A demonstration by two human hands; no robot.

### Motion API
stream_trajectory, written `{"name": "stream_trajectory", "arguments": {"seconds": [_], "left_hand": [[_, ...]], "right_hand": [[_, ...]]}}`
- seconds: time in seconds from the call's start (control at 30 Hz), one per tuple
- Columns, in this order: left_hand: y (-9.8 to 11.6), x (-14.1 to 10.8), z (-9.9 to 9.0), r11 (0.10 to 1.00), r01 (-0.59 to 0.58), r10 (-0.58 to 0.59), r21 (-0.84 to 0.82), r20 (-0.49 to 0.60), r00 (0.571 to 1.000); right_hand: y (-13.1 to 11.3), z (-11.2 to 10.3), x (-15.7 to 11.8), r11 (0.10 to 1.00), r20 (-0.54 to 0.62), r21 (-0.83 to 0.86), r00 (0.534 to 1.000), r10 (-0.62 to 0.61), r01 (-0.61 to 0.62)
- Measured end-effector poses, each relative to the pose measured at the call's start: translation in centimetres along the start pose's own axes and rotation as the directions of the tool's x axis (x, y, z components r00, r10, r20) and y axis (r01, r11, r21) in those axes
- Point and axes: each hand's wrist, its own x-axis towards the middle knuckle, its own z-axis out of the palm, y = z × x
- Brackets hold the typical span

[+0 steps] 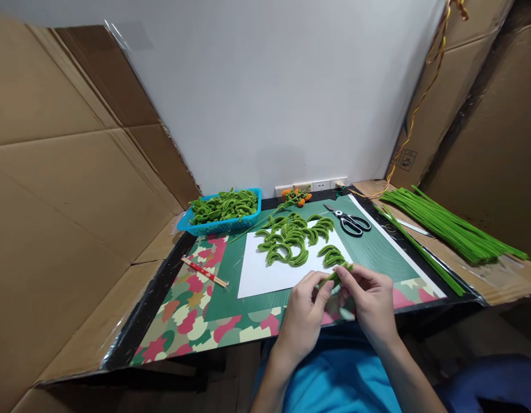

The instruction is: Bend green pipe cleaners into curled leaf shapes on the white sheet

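Between my two hands, near the table's front edge, is a short green pipe cleaner piece (333, 279). My left hand (306, 304) pinches one end with thumb and forefinger. My right hand (369, 298) is closed on the other end, which points up and to the right. The fingers hide part of the piece. Just beyond them lies a small cluster of curved green pipe cleaner pieces (331, 255). More curved pieces (291, 232) are spread in bunches over a white sheet of paper (259, 278).
A blue basket (220, 226) heaped with green pieces stands at the back left. Black-handled scissors (351, 221) lie right of the paper. Wrapped chopsticks (205, 272) are at left, an orange flower stem (297, 197) at back. Long green pipe cleaners (450, 223) lie on cardboard at right.
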Motion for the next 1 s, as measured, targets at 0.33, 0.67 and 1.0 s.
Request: {"name": "stream_trajectory", "arguments": {"seconds": [0.33, 0.67, 1.0], "left_hand": [[-0.2, -0.42, 0.21, 0.999, 0.008, -0.008, 0.048, -0.008, 1.0], [-0.55, -0.72, 0.83, 0.939, -0.045, 0.05, 0.34, -0.005, 0.999], [-0.54, -0.77, 0.9, 0.943, -0.029, 0.033, 0.332, -0.007, 0.999]], "right_hand": [[0.92, 0.31, -0.3, 0.98, -0.162, 0.198, 0.985, 0.057, -0.024], [0.71, 0.39, -0.35, 0.998, -0.245, 0.061, 0.969, -0.016, 0.031], [0.74, 0.12, -0.2, 0.996, -0.241, 0.091, 0.971, 0.005, 0.018]]}}
